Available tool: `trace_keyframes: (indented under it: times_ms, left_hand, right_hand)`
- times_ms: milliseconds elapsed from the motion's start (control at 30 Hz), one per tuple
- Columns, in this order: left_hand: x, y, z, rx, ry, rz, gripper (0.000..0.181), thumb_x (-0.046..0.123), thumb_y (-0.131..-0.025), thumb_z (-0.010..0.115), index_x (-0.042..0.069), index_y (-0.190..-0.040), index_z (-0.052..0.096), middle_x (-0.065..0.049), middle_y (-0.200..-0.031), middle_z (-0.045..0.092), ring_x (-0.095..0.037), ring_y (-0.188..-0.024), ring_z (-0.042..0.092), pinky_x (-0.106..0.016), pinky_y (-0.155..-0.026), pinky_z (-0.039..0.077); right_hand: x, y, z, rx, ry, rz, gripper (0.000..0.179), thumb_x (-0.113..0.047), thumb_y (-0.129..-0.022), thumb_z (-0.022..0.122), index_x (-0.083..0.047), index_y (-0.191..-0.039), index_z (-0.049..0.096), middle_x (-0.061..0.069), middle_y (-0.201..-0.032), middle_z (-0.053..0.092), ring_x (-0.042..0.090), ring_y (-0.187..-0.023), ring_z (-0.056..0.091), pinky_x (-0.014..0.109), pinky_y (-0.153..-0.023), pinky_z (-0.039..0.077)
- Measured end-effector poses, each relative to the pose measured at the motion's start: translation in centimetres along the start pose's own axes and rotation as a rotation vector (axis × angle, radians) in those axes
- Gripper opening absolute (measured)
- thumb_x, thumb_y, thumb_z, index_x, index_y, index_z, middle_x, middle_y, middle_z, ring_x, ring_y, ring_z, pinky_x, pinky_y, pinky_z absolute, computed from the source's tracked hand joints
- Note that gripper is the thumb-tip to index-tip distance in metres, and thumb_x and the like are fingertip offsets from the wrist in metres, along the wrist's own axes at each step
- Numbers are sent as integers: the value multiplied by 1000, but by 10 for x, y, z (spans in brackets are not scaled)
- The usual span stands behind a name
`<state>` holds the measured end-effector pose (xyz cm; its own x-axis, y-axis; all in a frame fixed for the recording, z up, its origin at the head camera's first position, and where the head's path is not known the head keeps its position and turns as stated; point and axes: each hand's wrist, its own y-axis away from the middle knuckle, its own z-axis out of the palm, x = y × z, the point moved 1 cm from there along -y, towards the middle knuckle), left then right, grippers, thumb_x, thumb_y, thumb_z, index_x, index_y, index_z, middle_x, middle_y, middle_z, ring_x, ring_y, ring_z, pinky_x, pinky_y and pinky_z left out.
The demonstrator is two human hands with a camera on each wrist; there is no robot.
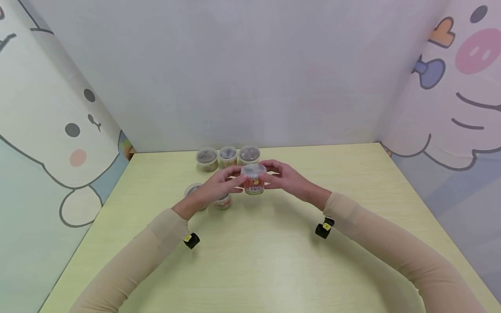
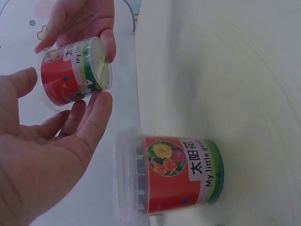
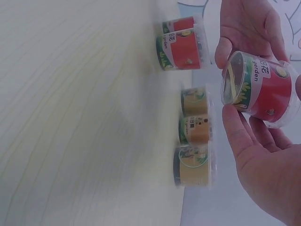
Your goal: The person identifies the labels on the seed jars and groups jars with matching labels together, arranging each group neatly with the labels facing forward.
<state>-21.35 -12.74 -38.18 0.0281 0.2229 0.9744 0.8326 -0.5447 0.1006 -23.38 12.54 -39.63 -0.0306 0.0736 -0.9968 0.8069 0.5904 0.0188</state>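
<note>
Both hands hold one clear plastic cup (image 1: 254,182) with a lid and a red flower label, raised above the table. The left hand (image 1: 213,190) grips its left side, thumb toward the front. From the other side, the right hand (image 1: 291,180) holds it between thumb and fingers. In the right wrist view the cup (image 3: 270,89) is tipped slightly, its base partly showing. Below the left hand, a similar red-label cup (image 2: 183,174) stands on the table. Another lidded cup (image 1: 193,190) beside it is partly covered by the left hand.
Three lidded cups with tan labels stand in a row along the table's back edge: a left one (image 1: 206,159), a middle one (image 1: 228,157) and a right one (image 1: 249,154). Behind the pale wooden table (image 1: 266,261) rises a plain wall (image 1: 250,74). Cartoon-printed panels flank both sides.
</note>
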Motion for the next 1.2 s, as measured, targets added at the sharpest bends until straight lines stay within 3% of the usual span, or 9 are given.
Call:
trace_keyframes:
  times_ms: [100,200,367,533,633,767,900,1067,1200]
  left_hand:
    - [0,1,-2,-12,-49,-11,54,36,-104,59,9,-149,44,-11,-139,54,-34,-124,57,-55,-105,45]
    - [1,2,-5,-32,-156,5,53,38,-103,61,13,-147,47,-6,-136,56,-32,-124,55,-53,-105,46]
    - [-2,3,-13,-84,-344,116,48,34,-101,66,15,-143,54,1,-135,56,-21,-124,53,-45,-103,47]
    - [-6,2,-19,-123,-529,226,46,34,-98,70,14,-139,61,4,-133,61,-15,-112,61,-43,-93,53]
    - [-8,2,-22,-109,-663,262,50,38,-96,72,10,-137,63,0,-131,64,-19,-111,61,-43,-96,51]
    - [-10,4,-24,-74,-823,251,57,43,-94,73,5,-136,63,-7,-131,63,-26,-123,55,-45,-104,46]
    - [-12,4,-24,-70,-909,237,54,42,-94,73,4,-133,65,-10,-129,64,-28,-123,55,-48,-106,43]
    - [-16,5,-23,-78,-980,253,50,39,-96,72,2,-130,66,-13,-126,65,-31,-120,56,-49,-105,42]
    - [-18,5,-23,-80,-981,236,50,38,-95,72,1,-129,66,-14,-126,65,-31,-120,56,-49,-106,42]
  right_hand:
    - [1,1,1,-14,33,-2,62,-27,-100,68,-9,-152,40,16,-137,49,32,-122,59,49,-99,51]
    - [4,1,2,-30,132,-23,73,-29,-97,72,-10,-157,35,12,-139,49,30,-123,59,44,-98,53]
    - [11,-2,6,-51,289,-92,80,-28,-93,77,-8,-158,34,6,-147,47,26,-125,59,40,-97,53]
    - [21,-6,12,-67,308,-113,77,-17,-93,77,-4,-156,35,9,-148,46,27,-123,60,36,-99,52]
    - [28,-9,17,-63,297,-100,76,-13,-91,79,-3,-154,37,11,-146,47,29,-122,61,35,-97,53]
    - [35,-14,22,-53,285,-76,78,-13,-88,82,-3,-153,39,11,-145,49,29,-121,60,34,-97,53]
    - [41,-18,25,-57,281,-55,80,-16,-87,84,-4,-153,39,9,-143,49,27,-121,60,34,-97,53]
    - [47,-20,28,-62,296,-47,80,-18,-87,83,-5,-152,39,10,-142,49,26,-119,61,34,-97,53]
    - [51,-22,30,-73,307,-48,80,-20,-89,82,-4,-154,37,11,-144,47,26,-119,60,35,-98,52]
